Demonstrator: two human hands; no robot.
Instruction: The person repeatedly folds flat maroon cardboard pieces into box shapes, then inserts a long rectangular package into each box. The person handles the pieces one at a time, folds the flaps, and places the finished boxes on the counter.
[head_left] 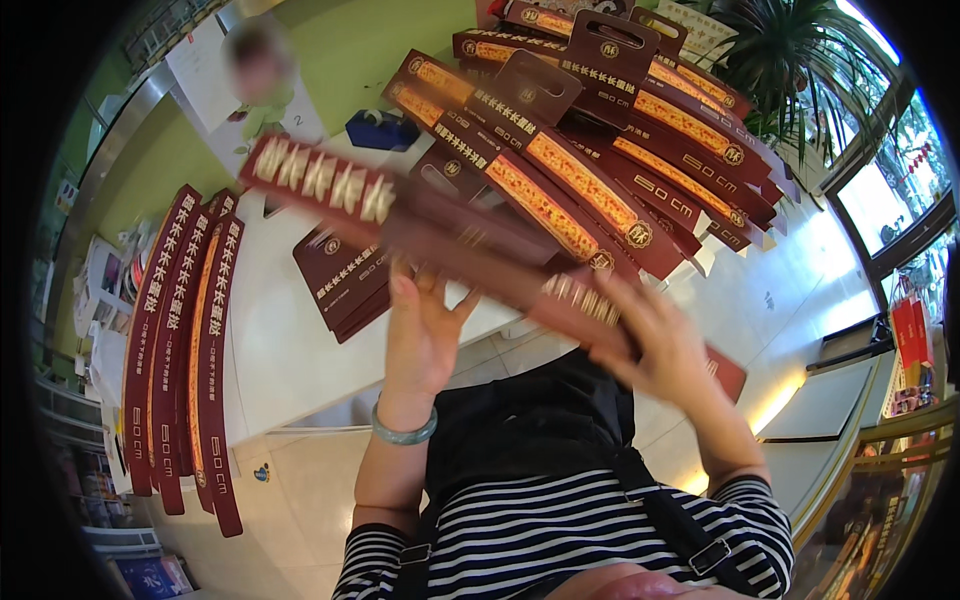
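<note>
A long, narrow maroon carton [470, 262] slants across the middle of the view in front of me, blurred by motion. My right hand [655, 340] grips it near its lower right end, fingers over the top face. My left hand [425, 330], with a jade-green bangle on the wrist, is raised below the carton's middle. Its fingers are spread at the near edge, and their tips are partly hidden by the carton. Below the carton, flat maroon cartons [345, 285] lie on the white table [290, 370].
Many similar long cartons with food pictures are piled at the back right [600, 150]. Several more cartons [185, 350] lie side by side along the table's left edge. A dark blue box [382, 130] sits at the back. A potted plant [790, 60] stands far right.
</note>
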